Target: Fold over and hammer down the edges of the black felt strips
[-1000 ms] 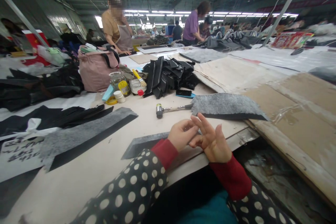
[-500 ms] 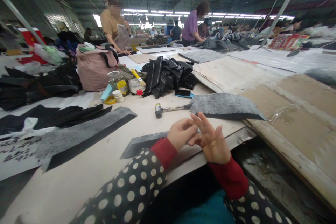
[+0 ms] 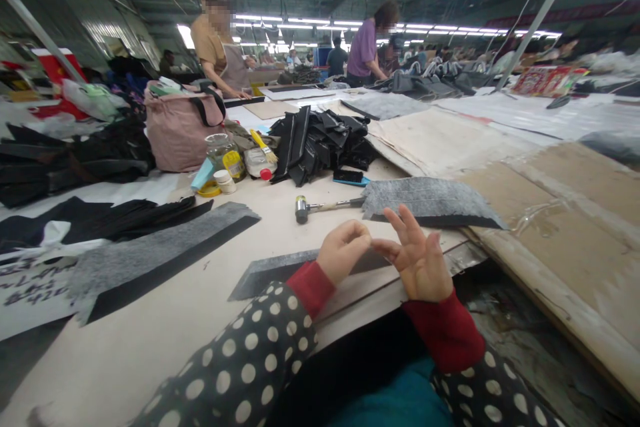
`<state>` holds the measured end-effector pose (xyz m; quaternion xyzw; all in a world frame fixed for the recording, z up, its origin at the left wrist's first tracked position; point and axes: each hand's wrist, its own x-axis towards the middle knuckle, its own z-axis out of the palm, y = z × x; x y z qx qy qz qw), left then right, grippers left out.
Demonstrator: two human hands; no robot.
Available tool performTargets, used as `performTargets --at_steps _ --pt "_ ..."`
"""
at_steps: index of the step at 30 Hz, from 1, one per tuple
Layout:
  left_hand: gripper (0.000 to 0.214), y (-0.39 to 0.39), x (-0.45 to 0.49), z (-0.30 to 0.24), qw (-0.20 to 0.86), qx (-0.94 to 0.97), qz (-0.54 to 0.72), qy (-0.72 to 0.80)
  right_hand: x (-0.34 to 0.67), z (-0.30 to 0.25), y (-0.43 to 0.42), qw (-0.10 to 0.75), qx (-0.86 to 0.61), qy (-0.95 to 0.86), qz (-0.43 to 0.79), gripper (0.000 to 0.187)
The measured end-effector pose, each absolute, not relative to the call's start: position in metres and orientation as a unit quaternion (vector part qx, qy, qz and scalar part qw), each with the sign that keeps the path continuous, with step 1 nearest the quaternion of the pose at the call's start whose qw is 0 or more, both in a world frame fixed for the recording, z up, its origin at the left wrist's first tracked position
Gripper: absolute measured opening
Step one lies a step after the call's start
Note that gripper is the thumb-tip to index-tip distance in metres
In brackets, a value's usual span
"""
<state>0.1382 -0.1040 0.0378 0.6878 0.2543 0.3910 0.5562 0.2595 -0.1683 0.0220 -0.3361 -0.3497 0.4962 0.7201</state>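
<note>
My left hand [image 3: 344,250] is closed, thumb and forefinger pinched together at the tip of a finger of my right hand. Anything inside that pinch is too small or hidden to name. My right hand [image 3: 423,260] has its palm turned up and several fingers spread. Both hands are above a grey-and-black fabric strip [image 3: 273,272] lying on the table, partly covered by my left wrist. Beyond them rests a hammer [image 3: 320,207], its handle end reaching another grey strip [image 3: 430,199] with a black edge. A blue brush with black bristles [image 3: 350,177] lies behind the hammer.
Black folded strips [image 3: 320,143] are heaped at the back. Left of them stand a glass jar [image 3: 220,153], a yellow-handled brush [image 3: 263,145] and a pink bag [image 3: 177,127]. A long grey strip [image 3: 165,257] lies at left. Boards [image 3: 565,200] cover the right side. Two co-workers stand behind.
My right hand has shifted to the right, drawing away from my left hand so that only a fingertip meets the pinch. My left hand has hardly moved.
</note>
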Motion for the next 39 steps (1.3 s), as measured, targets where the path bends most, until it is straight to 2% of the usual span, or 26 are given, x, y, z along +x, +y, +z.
performTargets --at_steps 5,11,16,26,31,39 --pt "0.015 -0.106 0.135 0.038 0.513 0.739 0.37 0.231 0.266 0.023 -0.168 0.75 -0.33 -0.324 0.473 0.046" --pt "0.021 -0.112 0.138 0.035 0.472 0.81 0.293 0.188 0.268 0.029 -0.17 0.76 -0.295 -0.274 0.51 0.045" --pt "0.014 -0.115 0.141 0.031 0.465 0.831 0.248 0.179 0.267 0.03 -0.17 0.759 -0.294 -0.261 0.52 0.05" --pt "0.006 -0.108 0.144 0.025 0.545 0.737 0.31 0.253 0.259 0.029 -0.171 0.758 -0.286 -0.29 0.509 0.049" --pt "0.012 -0.105 0.144 0.024 0.56 0.712 0.324 0.272 0.25 0.027 -0.172 0.764 -0.284 -0.342 0.467 0.047" --pt "0.016 -0.105 0.142 0.027 0.562 0.708 0.326 0.276 0.242 0.013 -0.17 0.721 -0.354 -0.456 0.384 0.051"
